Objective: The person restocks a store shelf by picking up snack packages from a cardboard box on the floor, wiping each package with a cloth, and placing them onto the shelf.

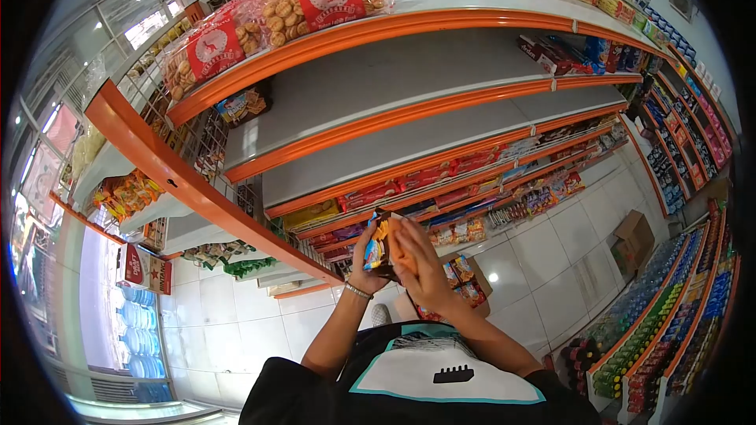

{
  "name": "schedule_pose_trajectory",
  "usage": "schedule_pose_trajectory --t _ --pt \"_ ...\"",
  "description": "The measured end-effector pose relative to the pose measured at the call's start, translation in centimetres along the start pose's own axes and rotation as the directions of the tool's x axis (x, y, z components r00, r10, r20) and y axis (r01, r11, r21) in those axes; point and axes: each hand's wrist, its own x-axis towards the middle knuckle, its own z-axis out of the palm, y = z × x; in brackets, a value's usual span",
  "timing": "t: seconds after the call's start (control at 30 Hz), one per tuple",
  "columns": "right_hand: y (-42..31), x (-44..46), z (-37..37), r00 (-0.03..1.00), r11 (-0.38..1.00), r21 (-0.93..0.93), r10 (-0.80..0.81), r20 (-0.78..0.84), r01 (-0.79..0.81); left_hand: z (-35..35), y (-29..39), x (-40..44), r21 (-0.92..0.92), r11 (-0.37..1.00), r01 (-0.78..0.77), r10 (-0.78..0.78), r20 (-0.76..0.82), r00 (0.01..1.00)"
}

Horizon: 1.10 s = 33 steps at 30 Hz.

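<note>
My left hand [364, 266] is closed around a colourful snack packet [377, 245], blue, yellow and dark, held up in front of my chest. A plain orange cloth [398, 248] is pressed against the packet's right side by my right hand [421, 264], fingers bent over it. Part of the packet is hidden behind the cloth and fingers. Below my right forearm, an open cardboard box [477, 282] on the floor holds several similar snack packets [463, 274].
Orange-edged shelves [370, 106] stand ahead, with bagged round biscuits [287, 16] on top and red packs [425, 175] lower down. An orange post [197, 177] is at the left. Bottle racks [654, 323] and an open carton [632, 240] stand right; water jugs [142, 334] left.
</note>
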Motion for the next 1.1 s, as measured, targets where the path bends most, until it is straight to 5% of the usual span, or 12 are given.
schedule_pose_trajectory --t 0.1,0.2,0.33,0.47,0.53,0.63,0.7,0.8,0.87,1.1 --pt "-0.6 0.7 -0.8 0.997 0.995 -0.073 -0.061 0.041 0.064 1.7 0.0 -0.8 0.045 0.999 0.006 0.001 -0.155 0.988" --pt "0.5 1.2 -1.5 0.996 0.989 -0.120 -0.089 0.011 0.090 -1.5 0.2 0.0 0.195 0.969 0.152 -0.135 -0.101 0.986" --pt "0.9 1.3 -2.1 0.979 0.974 0.142 0.190 -0.072 -0.178 -1.7 -0.5 -0.2 0.246 0.956 0.161 -0.136 -0.114 0.984" --pt "-0.5 -0.1 -1.3 0.998 0.993 -0.110 -0.047 0.032 0.050 -0.7 -0.8 0.3 0.145 0.989 0.013 0.003 -0.107 0.994" --pt "-2.5 -0.1 -1.4 0.981 0.981 -0.161 -0.077 0.175 0.106 -1.1 -0.6 -0.1 0.109 0.992 0.069 -0.075 0.058 0.995" --pt "-1.8 0.7 -1.9 0.966 0.974 -0.150 -0.137 0.221 0.173 -2.8 -0.1 0.2 0.090 0.994 0.065 -0.068 0.025 0.997" --pt "-0.5 1.3 -2.5 0.981 0.978 -0.150 -0.126 0.147 0.148 -4.7 0.5 0.2 0.267 0.939 0.218 -0.216 -0.037 0.976" --pt "1.3 1.6 -2.5 0.993 0.985 -0.133 -0.113 -0.016 0.110 -5.0 0.2 0.5 0.332 0.922 0.200 -0.182 -0.087 0.980" --pt "3.1 1.0 -1.9 0.983 0.883 0.434 0.184 0.027 -0.178 -4.0 0.3 0.0 0.332 0.926 0.181 -0.156 -0.102 0.983" --pt "2.2 1.1 -1.4 0.941 0.856 0.422 0.338 -0.020 -0.299 -2.4 0.0 0.4 0.228 0.969 0.095 -0.086 -0.047 0.995"
